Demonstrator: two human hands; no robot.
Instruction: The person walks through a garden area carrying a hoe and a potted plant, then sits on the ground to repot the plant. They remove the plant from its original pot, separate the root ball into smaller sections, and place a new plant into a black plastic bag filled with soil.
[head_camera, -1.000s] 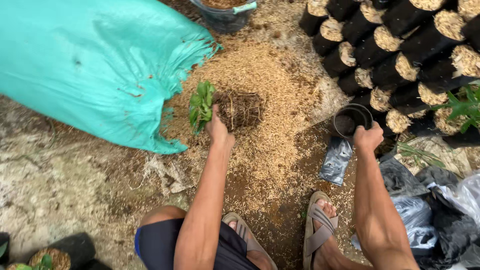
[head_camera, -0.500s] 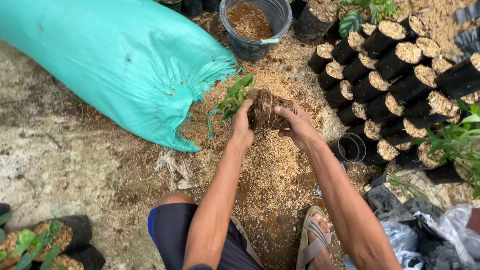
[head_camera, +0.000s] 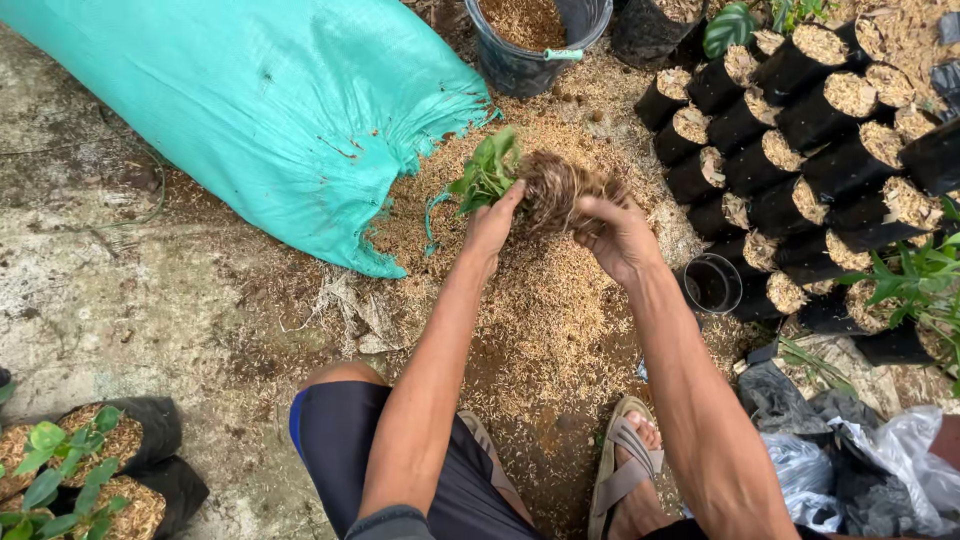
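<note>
I hold a small green plant (head_camera: 487, 168) with a bare, tangled brown root ball (head_camera: 553, 186) above a heap of rice husks (head_camera: 545, 300). My left hand (head_camera: 493, 222) grips it at the base of the stem, just under the leaves. On the right side of the root ball, my right hand (head_camera: 618, 235) has its fingers dug into the roots. An empty black plastic pot (head_camera: 709, 284) stands on the ground just right of my right wrist.
A big teal woven sack (head_camera: 260, 110) lies at the left. A dark bucket of husks (head_camera: 530, 35) stands beyond the heap. Several rows of husk-filled black grow bags (head_camera: 800, 130) sit at the right, plastic bags (head_camera: 850, 460) lower right, potted seedlings (head_camera: 70, 480) lower left.
My right hand let go of the empty black pot and came over to the root ball. Both hands now hold the plant, lifted a little off the husks.
</note>
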